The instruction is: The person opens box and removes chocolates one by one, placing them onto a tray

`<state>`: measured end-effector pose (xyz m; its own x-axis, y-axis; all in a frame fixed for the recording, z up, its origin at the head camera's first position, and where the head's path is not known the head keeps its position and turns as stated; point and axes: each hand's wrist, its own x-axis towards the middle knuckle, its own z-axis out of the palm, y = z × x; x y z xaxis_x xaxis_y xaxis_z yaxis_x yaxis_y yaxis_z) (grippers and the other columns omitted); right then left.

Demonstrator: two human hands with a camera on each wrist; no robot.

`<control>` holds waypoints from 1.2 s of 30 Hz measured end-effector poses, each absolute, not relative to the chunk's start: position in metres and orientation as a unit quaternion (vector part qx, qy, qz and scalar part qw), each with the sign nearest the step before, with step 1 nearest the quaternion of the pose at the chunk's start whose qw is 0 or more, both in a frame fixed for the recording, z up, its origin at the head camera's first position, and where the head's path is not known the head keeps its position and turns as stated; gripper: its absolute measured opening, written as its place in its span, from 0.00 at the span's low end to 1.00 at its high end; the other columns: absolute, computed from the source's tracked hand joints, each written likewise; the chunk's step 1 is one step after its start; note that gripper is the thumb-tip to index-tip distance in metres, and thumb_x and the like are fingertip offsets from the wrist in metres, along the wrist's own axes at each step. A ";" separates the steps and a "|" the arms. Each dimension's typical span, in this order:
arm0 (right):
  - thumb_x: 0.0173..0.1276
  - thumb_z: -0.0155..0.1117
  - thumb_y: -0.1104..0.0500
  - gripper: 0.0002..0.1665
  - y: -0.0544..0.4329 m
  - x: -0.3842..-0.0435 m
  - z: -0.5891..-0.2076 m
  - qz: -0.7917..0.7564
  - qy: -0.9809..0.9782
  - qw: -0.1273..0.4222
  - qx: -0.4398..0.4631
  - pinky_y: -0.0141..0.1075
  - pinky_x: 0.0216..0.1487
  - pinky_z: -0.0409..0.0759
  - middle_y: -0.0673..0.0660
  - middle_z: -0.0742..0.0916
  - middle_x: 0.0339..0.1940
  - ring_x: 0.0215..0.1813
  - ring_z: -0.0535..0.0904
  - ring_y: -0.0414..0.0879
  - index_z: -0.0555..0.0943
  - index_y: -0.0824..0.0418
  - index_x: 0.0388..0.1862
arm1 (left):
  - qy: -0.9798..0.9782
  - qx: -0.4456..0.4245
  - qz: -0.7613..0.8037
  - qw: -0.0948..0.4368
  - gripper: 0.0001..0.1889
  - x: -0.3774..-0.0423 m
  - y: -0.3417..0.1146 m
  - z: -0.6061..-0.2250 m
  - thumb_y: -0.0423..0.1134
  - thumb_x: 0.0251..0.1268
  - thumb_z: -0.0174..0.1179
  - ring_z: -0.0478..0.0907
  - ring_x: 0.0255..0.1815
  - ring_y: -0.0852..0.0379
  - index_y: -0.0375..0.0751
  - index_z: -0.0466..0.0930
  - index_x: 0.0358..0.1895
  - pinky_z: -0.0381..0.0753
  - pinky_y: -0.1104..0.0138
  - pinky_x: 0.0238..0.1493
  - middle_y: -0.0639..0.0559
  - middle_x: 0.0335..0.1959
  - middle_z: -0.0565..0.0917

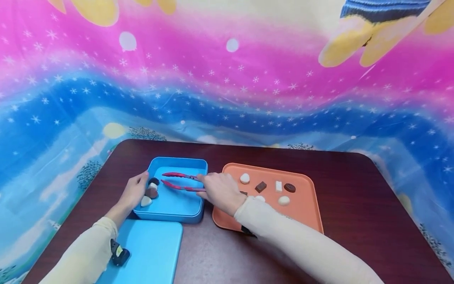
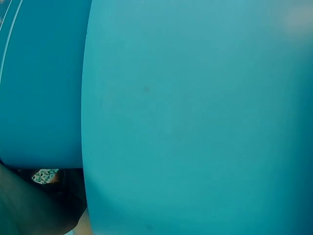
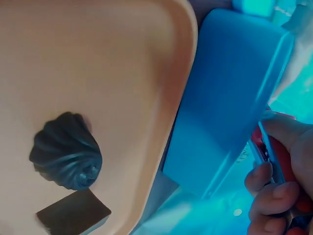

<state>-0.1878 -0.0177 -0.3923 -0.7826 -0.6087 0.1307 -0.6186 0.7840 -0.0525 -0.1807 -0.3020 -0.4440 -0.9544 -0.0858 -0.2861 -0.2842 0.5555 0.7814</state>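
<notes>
My left hand (image 1: 134, 192) grips the left wall of an open blue box (image 1: 177, 216), its thumb up at the rim. With my right hand (image 1: 223, 192) I hold red tongs (image 1: 182, 188), whose tips stand apart over the box's inside with nothing between them. Along the box's left side lie several chocolate-like pieces: a dark one (image 1: 154, 181), a brown one (image 1: 151, 193) and a white one (image 1: 146, 201) among them. In the right wrist view, fingers (image 3: 276, 196) curl round the tong handles beyond the box wall (image 3: 230, 98).
An orange tray (image 1: 301, 211) right of the box carries several white and brown pieces, including a dark oval (image 1: 289, 187) and a swirled dark piece (image 3: 66, 152). My right forearm passes over the tray. A flat blue lid (image 1: 152, 248) lies in front of the box, partly under my left sleeve.
</notes>
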 end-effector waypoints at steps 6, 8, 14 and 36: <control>0.66 0.69 0.38 0.27 -0.030 -0.194 -0.394 0.028 -0.946 0.035 0.321 0.26 0.15 0.70 0.47 0.90 0.33 0.26 0.81 0.39 0.82 0.45 0.62 | 0.876 -0.104 0.460 0.104 0.38 -0.182 -0.303 -0.444 0.61 0.83 0.24 0.45 0.83 0.30 0.36 0.41 0.82 0.51 0.34 0.78 0.32 0.83 0.48; 0.66 0.69 0.38 0.28 -0.032 -0.193 -0.396 0.023 -0.946 0.032 0.321 0.26 0.16 0.71 0.47 0.90 0.31 0.26 0.82 0.39 0.82 0.45 0.62 | 0.876 -0.101 0.461 0.103 0.37 -0.181 -0.301 -0.446 0.60 0.83 0.25 0.45 0.83 0.30 0.36 0.42 0.82 0.51 0.35 0.79 0.33 0.83 0.49; 0.65 0.70 0.37 0.31 -0.041 -0.197 -0.400 0.025 -0.948 0.032 0.317 0.27 0.18 0.72 0.48 0.90 0.32 0.28 0.83 0.40 0.82 0.46 0.64 | 0.875 -0.107 0.462 0.096 0.38 -0.183 -0.301 -0.447 0.60 0.83 0.26 0.46 0.83 0.30 0.36 0.42 0.82 0.52 0.35 0.78 0.31 0.82 0.49; 0.70 0.67 0.39 0.28 -0.045 -0.201 -0.402 0.107 -0.956 0.000 0.275 0.27 0.14 0.69 0.48 0.85 0.23 0.20 0.75 0.39 0.81 0.47 0.66 | 0.875 -0.109 0.460 0.106 0.39 -0.181 -0.303 -0.447 0.62 0.82 0.24 0.47 0.82 0.28 0.37 0.40 0.82 0.52 0.31 0.76 0.30 0.82 0.49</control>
<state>-0.2013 -0.0447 -0.4019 -0.8490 -0.5251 0.0581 -0.5250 0.8262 -0.2043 -0.1810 -0.3028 -0.4466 -0.9537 -0.0936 -0.2859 -0.2887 0.5522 0.7822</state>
